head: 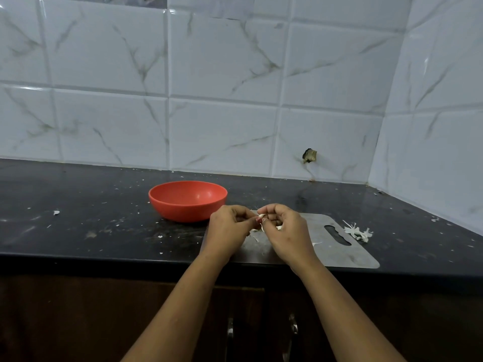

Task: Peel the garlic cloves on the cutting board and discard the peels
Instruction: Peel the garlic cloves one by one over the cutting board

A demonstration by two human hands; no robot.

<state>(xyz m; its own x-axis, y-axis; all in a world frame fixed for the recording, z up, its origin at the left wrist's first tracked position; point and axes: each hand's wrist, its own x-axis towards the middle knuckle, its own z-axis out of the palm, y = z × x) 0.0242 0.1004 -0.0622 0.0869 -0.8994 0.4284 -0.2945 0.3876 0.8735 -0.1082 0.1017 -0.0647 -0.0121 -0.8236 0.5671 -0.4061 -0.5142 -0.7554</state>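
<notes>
Both of your hands meet over the far left part of the cutting board (326, 254), raised slightly above its surface.

Left hand (230, 227): fingers curled inward, fingertips pinching the garlic clove (262, 218) from the left.

Right hand (286, 231): fingers also curled, thumb and forefinger pinching the same clove from the right and from above. A pale sliver shows at these fingertips. You cannot tell whether it is loosened skin or the clove itself, since your fingers hide most of it. Another bit of white shows under the curled fingers of this hand.

Location of the clove: held between your two hands, above the board and not lying on it.

Board: grey, flat on the black counter (91, 205), near edge at the counter's front edge, handle slot toward the right. A few small white scraps (256, 239) lie on it beneath your hands.

Peels: a small white pile (358, 232) sits on the counter just beyond the board's right end.

Bowl: a red bowl (183, 212) stands on the counter just left of the board, close to your left hand. Nothing can be seen in the part of its interior that shows.

Surroundings: white crumbs dot the counter, and one larger flake (56, 212) lies far to the left. Marbled white tiles back the counter. Two cabinet handles (230, 333) show below the counter, between your forearms.
</notes>
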